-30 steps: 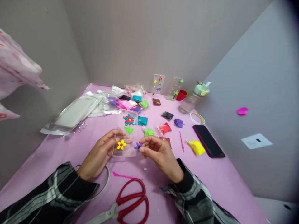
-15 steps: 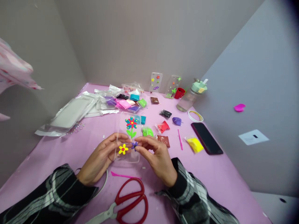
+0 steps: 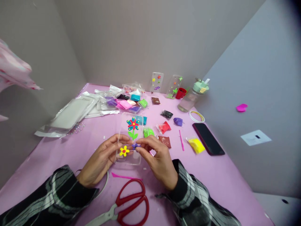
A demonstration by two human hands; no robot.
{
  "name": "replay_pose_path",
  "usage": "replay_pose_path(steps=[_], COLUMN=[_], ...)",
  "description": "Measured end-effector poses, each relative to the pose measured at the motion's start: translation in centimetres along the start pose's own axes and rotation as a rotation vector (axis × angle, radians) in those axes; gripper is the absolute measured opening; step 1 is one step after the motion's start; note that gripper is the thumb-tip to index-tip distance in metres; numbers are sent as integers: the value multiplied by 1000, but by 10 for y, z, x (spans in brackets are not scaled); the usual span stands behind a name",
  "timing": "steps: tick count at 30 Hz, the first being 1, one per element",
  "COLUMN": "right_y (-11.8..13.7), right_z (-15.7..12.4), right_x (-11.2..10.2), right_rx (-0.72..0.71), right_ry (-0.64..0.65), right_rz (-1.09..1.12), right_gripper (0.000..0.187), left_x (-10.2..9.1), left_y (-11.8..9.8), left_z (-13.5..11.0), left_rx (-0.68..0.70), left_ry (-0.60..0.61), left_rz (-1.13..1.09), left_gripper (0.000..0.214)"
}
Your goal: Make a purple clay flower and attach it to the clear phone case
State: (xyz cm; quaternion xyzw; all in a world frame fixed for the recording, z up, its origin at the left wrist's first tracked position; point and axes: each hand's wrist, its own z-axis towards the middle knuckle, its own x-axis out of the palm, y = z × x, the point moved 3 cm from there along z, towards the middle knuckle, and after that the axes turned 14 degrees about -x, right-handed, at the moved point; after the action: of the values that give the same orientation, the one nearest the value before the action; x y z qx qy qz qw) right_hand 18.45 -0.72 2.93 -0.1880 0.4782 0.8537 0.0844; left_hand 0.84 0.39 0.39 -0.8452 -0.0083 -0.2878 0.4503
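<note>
My left hand (image 3: 103,158) is closed on a clear phone case (image 3: 131,159), holding it tilted up above the table. On the case are a red and teal clay flower (image 3: 133,124) with green leaves and a yellow clay flower (image 3: 124,151) with a red centre. Between the thumb and forefinger of my right hand (image 3: 158,158) is a small purple clay flower (image 3: 134,146), held at the case's right side. Whether it touches the case I cannot tell. Below the hands lie a pink modelling tool (image 3: 126,176) and red-handled scissors (image 3: 131,204).
Bagged clay lies beyond the hands, with red (image 3: 164,127) and yellow packs (image 3: 197,146) among it. A phone (image 3: 208,139), tape roll (image 3: 197,116) and bottle (image 3: 190,99) stand or lie right. Packaged cases (image 3: 70,114) are at left. Two decorated cases (image 3: 157,82) lean at the back.
The purple flower and my right fingertips have shifted very slightly; less of the petals shows now. The case has tipped a little to the right at its top.
</note>
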Motion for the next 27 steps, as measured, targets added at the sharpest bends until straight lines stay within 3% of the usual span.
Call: replay_pose_path(steps=[5, 11, 15, 22, 27], right_y=[-2, -3, -8, -16, -18], right_z=[0, 4, 6, 5, 6], right_x=[1, -4, -9, 1, 2], right_rx=[48, 212, 275, 340, 334], right_ry=[-15, -68, -146, 32, 28], right_rz=[25, 313, 346, 512, 509], right_gripper=[14, 16, 19, 22, 23], left_x=[2, 4, 5, 5, 3], left_y=[-1, -5, -6, -5, -3], left_z=[-1, -2, -2, -1, -1], left_rx=[0, 3, 20, 25, 21], left_ry=[18, 2, 4, -12, -20], left_rz=[1, 7, 25, 23, 73], left_gripper=[12, 13, 13, 12, 14])
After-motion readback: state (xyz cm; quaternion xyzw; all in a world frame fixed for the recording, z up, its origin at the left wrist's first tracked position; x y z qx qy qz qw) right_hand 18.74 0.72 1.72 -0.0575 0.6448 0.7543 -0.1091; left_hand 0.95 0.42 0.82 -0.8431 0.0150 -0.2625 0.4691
